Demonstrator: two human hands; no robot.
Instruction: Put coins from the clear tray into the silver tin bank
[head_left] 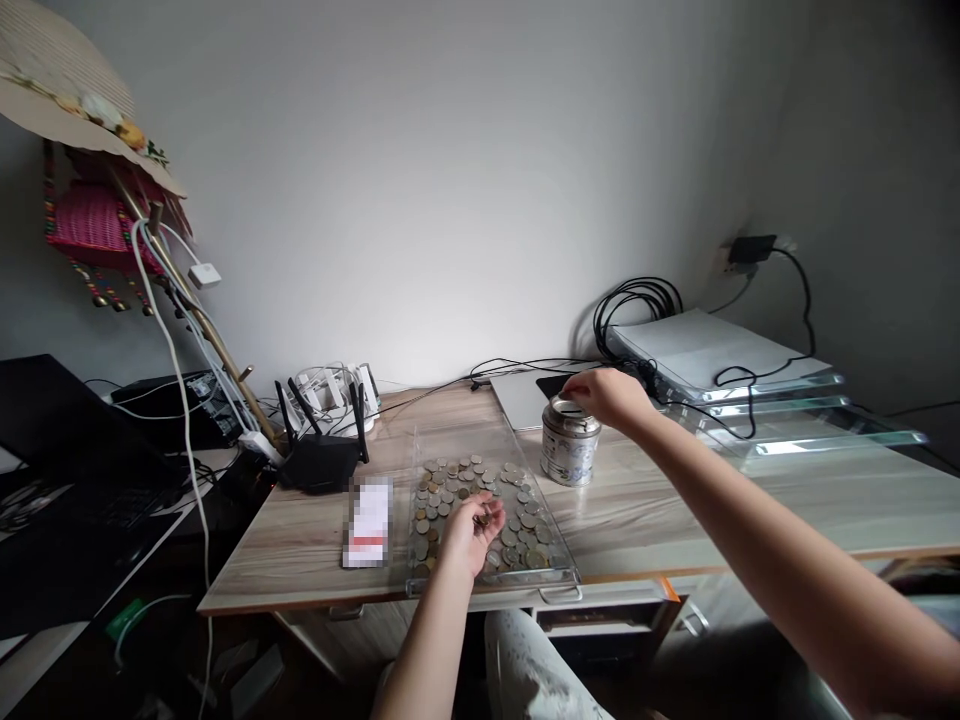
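Many loose coins (531, 521) lie spread over a clear plastic tray (568, 575) near the front of the desk. Above them, my left hand (469, 530) is turned palm up with fingers curled round a few coins (484, 520). To the right of the tray stands an upright round tin (570, 455) with a patterned side and a metal lid that has a dark slot. My right hand (611, 395) is over the lid, thumb and fingertips pinched together at its back left; whatever is between them is too small to make out.
Left of the tray are a black router (319, 462) and a blurred white paper (369, 520). A silver flat panel (517, 398) lies behind the tin. Clear shelves (799, 440) and coiled black cable (637, 300) occupy the right. A laptop (67, 440) sits far left.
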